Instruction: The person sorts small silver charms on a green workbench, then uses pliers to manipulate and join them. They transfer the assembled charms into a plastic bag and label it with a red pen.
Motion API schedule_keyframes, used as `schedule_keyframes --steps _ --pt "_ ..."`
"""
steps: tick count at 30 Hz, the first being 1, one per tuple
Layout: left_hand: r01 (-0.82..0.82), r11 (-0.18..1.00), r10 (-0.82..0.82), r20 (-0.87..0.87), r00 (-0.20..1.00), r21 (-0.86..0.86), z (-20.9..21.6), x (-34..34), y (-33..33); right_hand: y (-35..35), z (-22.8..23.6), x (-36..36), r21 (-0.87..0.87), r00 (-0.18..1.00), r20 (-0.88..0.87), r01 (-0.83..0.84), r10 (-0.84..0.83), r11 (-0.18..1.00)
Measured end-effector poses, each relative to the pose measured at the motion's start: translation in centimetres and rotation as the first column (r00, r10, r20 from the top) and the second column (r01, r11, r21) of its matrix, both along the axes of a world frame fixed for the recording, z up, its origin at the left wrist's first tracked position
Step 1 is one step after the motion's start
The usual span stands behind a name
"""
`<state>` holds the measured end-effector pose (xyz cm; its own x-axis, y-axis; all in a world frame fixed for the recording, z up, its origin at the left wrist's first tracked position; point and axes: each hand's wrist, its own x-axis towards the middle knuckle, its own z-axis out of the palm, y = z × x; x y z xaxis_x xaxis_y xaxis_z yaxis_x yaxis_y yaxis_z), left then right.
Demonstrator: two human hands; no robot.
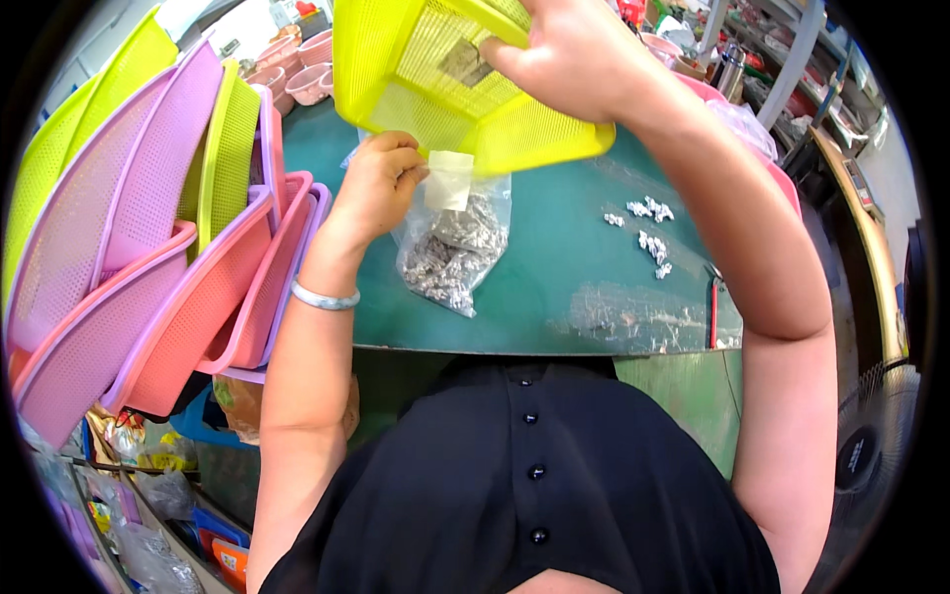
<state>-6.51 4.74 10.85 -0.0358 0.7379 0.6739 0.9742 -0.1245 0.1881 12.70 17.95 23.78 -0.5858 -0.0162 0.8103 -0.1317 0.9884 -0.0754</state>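
My left hand (381,183), a pale bangle on its wrist, is closed on the upper edge of a clear plastic bag (406,265). Small silvery pieces (460,238) fill much of the bag, and a pale paper slip (450,180) shows at its mouth. Right above, a yellow-green perforated plastic basket (396,99) is tilted with its low edge at the bag's mouth. My right hand (569,59) grips the basket at its right side, thumb against the inside. A greyish patch (463,63) shows in the basket beside the thumb; I cannot make out what it is.
Several loose silvery pieces (653,247) and a red-handled tool (712,307) lie on the right of the green table (564,238). Stacked colored baskets (148,238) crowd the left. Pink containers (307,84) stand far left; a fan (871,436) is at lower right.
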Motion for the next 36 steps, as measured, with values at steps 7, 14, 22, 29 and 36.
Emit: schedule_keyframes --steps 7,14,22,29,36 --pt "-0.049 0.984 0.033 -0.094 0.995 -0.169 1.0 1.1 -2.4 1.0 1.1 1.3 -0.210 0.995 0.006 -0.100 0.103 0.973" --pt "-0.084 0.961 0.044 -0.152 0.987 -0.262 1.4 2.5 -3.1 12.5 -2.8 2.7 -0.794 0.930 -0.360 -0.266 -0.070 0.546" --pt "0.004 0.978 -0.037 -0.158 0.987 -0.206 1.6 4.0 -3.5 17.9 -16.5 2.1 -0.873 0.955 -0.174 -0.262 -0.239 -0.413" --pt "-0.067 0.997 0.068 -0.044 0.997 0.028 1.7 3.1 -5.1 16.7 -20.0 3.3 -0.854 0.889 0.457 0.447 0.030 -0.267" --pt "-0.177 0.939 0.029 0.445 0.895 0.296 1.7 -0.5 -1.0 18.2 -19.8 9.8 -0.765 0.778 0.623 0.627 -0.076 0.150"
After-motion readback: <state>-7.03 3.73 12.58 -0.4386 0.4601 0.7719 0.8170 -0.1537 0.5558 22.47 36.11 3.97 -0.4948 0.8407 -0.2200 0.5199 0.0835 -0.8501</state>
